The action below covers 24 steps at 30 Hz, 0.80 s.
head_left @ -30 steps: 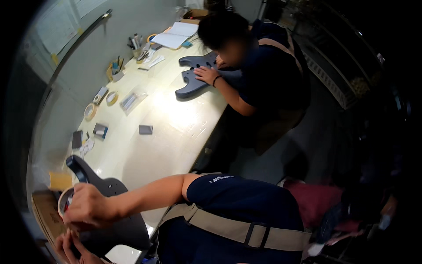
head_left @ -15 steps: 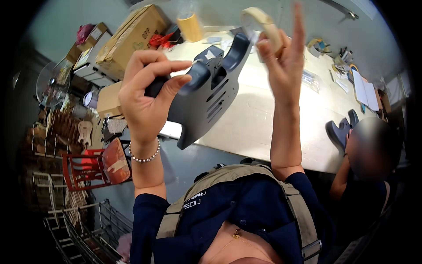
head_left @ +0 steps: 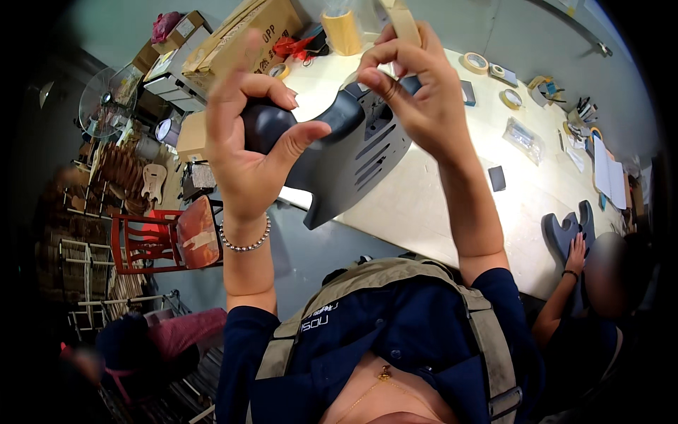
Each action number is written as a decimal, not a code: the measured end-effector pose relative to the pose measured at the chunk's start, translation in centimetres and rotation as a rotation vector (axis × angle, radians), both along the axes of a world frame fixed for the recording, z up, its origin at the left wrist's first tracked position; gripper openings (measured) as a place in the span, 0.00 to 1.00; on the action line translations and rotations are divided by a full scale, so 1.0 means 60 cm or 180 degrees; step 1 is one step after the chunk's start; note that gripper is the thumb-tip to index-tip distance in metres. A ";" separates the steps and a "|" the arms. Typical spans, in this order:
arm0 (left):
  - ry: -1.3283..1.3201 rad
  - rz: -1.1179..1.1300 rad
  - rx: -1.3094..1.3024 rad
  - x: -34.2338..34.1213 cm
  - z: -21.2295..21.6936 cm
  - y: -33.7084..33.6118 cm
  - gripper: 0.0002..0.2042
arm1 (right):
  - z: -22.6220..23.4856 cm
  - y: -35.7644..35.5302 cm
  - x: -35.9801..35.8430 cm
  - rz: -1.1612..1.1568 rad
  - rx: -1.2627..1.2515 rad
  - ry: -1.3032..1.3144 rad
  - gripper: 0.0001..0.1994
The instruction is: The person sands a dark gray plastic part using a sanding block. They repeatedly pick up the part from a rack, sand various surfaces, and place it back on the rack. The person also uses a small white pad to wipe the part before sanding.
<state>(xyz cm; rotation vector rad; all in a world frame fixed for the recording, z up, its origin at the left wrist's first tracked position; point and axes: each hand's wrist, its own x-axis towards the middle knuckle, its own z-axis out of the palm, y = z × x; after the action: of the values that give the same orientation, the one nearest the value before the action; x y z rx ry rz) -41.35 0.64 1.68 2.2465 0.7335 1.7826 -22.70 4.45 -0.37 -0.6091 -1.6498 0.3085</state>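
Note:
A dark grey electric guitar body with rounded horns and cut slots is tilted in front of me, over the near edge of the white table. My left hand is beside its left horn, thumb and index finger apart; whether the palm touches the body is hidden. In my right hand is a roll of masking tape, partly cut off by the upper edge of the picture. The right thumb and index finger pinch together close to the body's far horn. What lies between those fingertips is too small to make out.
At right a co-worker's hand rests on another dark guitar body. Tape rolls and a plastic packet lie on the table. Left are cardboard boxes and a red chair. Another person is lower left.
My left thumb and index finger have parted from a near pinch. My right hand has moved left toward the guitar body with the tape roll. Another person has appeared at lower left.

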 end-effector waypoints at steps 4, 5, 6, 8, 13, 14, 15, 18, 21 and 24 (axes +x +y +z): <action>-0.0342 -0.0148 0.0055 0.003 -0.012 -0.008 0.49 | 0.007 0.035 0.014 0.0068 0.0213 -0.1608 0.03; -0.0493 -0.0067 0.0019 0.008 -0.013 -0.014 0.48 | 0.016 0.044 0.010 0.0481 0.0085 -0.2106 0.06; -0.0442 -0.0049 0.0040 0.009 -0.013 -0.016 0.48 | 0.018 0.051 0.005 0.0709 0.0151 -0.2310 0.05; -0.0342 0.0010 0.0087 0.009 -0.014 -0.021 0.47 | 0.030 0.060 -0.007 0.1191 0.0223 -0.2743 0.05; -0.0463 -0.0014 -0.0029 0.017 -0.015 -0.033 0.47 | 0.043 0.070 -0.027 0.1677 0.0010 -0.3122 0.10; -0.0439 -0.0009 -0.0011 0.017 -0.016 -0.034 0.47 | 0.043 0.070 -0.030 0.1683 -0.0042 -0.3158 0.10; -0.0415 -0.0006 0.0007 0.018 -0.016 -0.034 0.47 | 0.044 0.069 -0.031 0.1687 -0.0095 -0.3195 0.11; -0.0396 0.0026 -0.0010 0.025 -0.017 -0.038 0.48 | 0.039 0.069 -0.032 0.1631 -0.0041 -0.3214 0.14; -0.0251 0.0066 0.0010 0.021 -0.016 -0.042 0.49 | 0.041 0.084 -0.043 0.1567 -0.0135 -0.3426 0.21; -0.0246 0.0151 0.0072 0.015 -0.022 -0.040 0.52 | 0.031 0.097 -0.046 0.0807 0.0087 -0.3016 0.27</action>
<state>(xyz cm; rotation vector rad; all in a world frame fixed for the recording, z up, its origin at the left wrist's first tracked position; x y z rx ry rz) -40.44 -1.76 0.36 2.1778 0.7613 1.8969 -25.46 10.28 1.48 -0.5543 -2.6490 0.1798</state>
